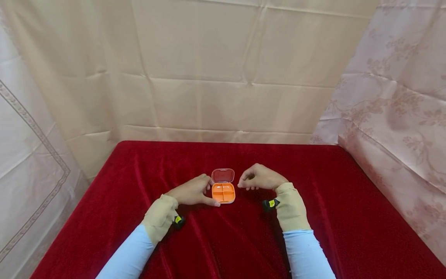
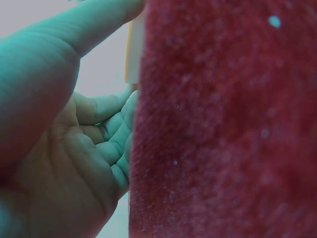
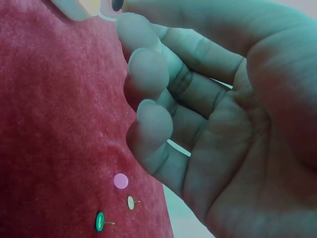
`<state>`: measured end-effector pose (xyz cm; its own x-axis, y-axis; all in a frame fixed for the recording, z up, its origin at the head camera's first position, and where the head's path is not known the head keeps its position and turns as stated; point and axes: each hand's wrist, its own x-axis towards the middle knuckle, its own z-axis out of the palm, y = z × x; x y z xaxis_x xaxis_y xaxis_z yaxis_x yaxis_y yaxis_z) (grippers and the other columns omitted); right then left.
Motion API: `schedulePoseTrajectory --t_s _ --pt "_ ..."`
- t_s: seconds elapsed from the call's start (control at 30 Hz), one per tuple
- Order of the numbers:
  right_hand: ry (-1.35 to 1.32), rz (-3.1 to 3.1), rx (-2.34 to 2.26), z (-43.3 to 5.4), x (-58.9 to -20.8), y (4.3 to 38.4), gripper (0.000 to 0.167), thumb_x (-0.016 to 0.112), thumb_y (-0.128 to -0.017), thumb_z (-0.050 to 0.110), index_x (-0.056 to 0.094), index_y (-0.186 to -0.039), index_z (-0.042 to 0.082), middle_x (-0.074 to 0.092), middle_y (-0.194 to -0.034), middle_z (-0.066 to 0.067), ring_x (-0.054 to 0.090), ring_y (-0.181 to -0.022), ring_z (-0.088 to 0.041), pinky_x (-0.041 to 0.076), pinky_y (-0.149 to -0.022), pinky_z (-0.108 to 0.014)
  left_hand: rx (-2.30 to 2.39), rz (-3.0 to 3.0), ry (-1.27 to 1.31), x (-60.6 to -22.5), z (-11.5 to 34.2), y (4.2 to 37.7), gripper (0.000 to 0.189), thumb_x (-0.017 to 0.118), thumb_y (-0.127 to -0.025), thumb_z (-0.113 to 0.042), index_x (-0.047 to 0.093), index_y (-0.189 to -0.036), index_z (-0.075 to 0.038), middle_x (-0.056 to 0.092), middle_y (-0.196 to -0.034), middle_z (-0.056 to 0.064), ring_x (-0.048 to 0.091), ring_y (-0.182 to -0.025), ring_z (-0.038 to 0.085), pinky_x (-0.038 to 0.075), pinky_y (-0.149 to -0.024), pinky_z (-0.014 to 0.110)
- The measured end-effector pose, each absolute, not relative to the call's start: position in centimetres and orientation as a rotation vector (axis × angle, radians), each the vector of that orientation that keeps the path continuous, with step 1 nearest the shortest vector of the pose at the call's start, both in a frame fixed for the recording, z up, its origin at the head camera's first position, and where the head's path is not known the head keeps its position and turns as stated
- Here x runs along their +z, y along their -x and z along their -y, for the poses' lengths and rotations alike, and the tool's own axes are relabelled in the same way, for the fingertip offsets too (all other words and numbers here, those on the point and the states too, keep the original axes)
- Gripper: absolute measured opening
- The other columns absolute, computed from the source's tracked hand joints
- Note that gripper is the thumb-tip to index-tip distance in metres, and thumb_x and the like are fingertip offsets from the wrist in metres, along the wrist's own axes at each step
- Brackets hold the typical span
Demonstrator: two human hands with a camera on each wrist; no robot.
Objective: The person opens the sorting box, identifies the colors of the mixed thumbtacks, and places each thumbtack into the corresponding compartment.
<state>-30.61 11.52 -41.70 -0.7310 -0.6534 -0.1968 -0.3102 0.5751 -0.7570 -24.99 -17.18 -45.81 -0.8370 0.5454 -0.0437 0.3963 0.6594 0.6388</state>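
A small orange pill box (image 1: 223,192) with a cross divider lies on the red cloth, its clear lid (image 1: 223,175) tipped back. My left hand (image 1: 191,190) holds the box at its left side, thumb at the front edge and fingers by the back corner. In the left wrist view only a pale edge of the box (image 2: 132,59) shows past the thumb. Just right of the box, my right hand (image 1: 263,177) pinches a small dark thumbtack (image 3: 117,5) between thumb and index finger; its pin is hidden. The other fingers curl loosely.
On the cloth below the right hand lie a pink thumbtack (image 3: 121,181), a cream thumbtack (image 3: 131,203) and a green thumbtack (image 3: 100,221). The red-covered table (image 1: 167,162) meets a beige curtain (image 1: 195,108) behind, with patterned curtains at both sides.
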Motion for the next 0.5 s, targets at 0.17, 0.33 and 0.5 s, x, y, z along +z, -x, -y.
schedulePoseTrajectory --t_s 0.17,0.33,0.5 --pt "0.792 -2.345 -1.002 -11.2 -41.6 30.4 0.008 0.077 -0.094 0.021 0.078 -0.094 0.012 0.069 -0.079 -0.002 0.062 -0.073 -0.018 0.051 -0.065 -0.032 0.931 -2.649 -0.758 -45.9 17.2 25.1 0.065 0.087 -0.08 -0.049 0.061 -0.12 -0.005 0.055 -0.1 0.002 0.053 -0.09 0.015 0.049 -0.079 0.031" --pt "0.827 -2.336 -0.987 -10.7 -41.7 30.4 0.009 0.077 -0.094 0.022 0.078 -0.094 0.012 0.069 -0.078 -0.004 0.062 -0.072 -0.018 0.051 -0.065 -0.031 0.925 -2.65 -0.758 -45.9 17.2 25.1 0.065 0.087 -0.081 -0.049 0.061 -0.12 -0.004 0.055 -0.1 0.002 0.053 -0.089 0.015 0.048 -0.079 0.03" --pt "0.844 -2.329 -0.976 -10.3 -41.8 30.3 0.01 0.076 -0.095 0.021 0.079 -0.095 0.011 0.069 -0.079 -0.005 0.063 -0.073 -0.018 0.052 -0.065 -0.031 0.929 -2.65 -0.757 -45.8 17.2 25.0 0.064 0.087 -0.081 -0.048 0.061 -0.119 -0.004 0.055 -0.099 0.002 0.053 -0.089 0.015 0.049 -0.078 0.03"
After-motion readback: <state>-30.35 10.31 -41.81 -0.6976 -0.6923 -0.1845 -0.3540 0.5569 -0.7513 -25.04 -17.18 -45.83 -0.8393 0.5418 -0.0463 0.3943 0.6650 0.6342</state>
